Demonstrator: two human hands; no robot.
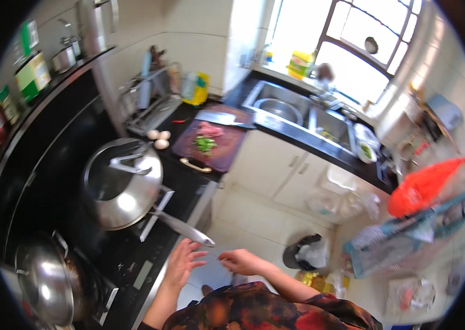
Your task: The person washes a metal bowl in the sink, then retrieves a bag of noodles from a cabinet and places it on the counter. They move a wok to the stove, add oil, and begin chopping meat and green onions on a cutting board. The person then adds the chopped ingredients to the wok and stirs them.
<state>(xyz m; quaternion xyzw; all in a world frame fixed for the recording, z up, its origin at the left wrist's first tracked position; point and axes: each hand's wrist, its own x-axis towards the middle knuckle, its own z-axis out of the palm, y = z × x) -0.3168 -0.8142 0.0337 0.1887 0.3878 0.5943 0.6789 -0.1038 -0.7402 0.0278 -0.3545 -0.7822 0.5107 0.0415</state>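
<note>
My left hand [185, 262] is open, fingers spread, just below the end of a frying pan's metal handle [187, 230]; no clear contact shows. To its right, my right hand [240, 262] hangs over the floor with loosely bent fingers and nothing visible in it. A steel-and-glass lid [127, 200] covers the pan on the black cooktop [104, 251]. Beyond it, three eggs [161, 144] sit beside a purplish cutting board [227, 153]. Raw meat [209, 129] and chopped greens [205, 144] lie on the board, with a cleaver [220, 117] across its far end.
Another lidded pan [49, 284] stands at the lower left. A red chili [181, 121] lies near a metal rack [141, 107]. Under the window is a double sink [313, 113]. On the floor stands a black bin [292, 253]; a red plastic bag [422, 189] is at the right.
</note>
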